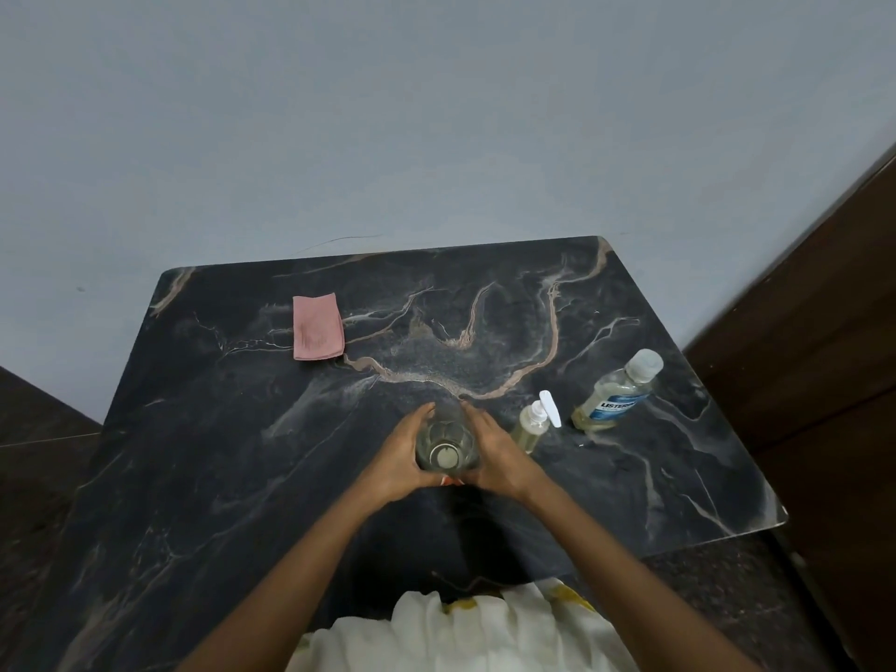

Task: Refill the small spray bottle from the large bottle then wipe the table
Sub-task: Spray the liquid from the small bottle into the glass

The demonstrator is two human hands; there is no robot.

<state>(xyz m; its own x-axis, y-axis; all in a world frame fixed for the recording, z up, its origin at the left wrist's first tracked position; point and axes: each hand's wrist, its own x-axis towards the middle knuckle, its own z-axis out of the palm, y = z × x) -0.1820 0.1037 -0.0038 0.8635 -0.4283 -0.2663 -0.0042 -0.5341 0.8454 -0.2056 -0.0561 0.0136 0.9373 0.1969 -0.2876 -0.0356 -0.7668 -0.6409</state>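
Observation:
A large clear bottle [445, 446] with pale liquid and a white cap stands upright near the middle of the dark marble table [242, 453]. My left hand [400, 458] wraps its left side and my right hand [494, 453] wraps its right side, thumbs meeting at the front. Just right of my right hand stands the small spray bottle [531, 426] with a white pump top and yellowish liquid. A folded pink cloth [317, 326] lies flat at the table's back left.
A clear mouthwash bottle [616, 392] with a blue label stands at the right, behind the spray bottle. A grey wall backs the table. Dark wooden furniture [824, 308] rises along the right. The table's right edge lies close to the mouthwash bottle.

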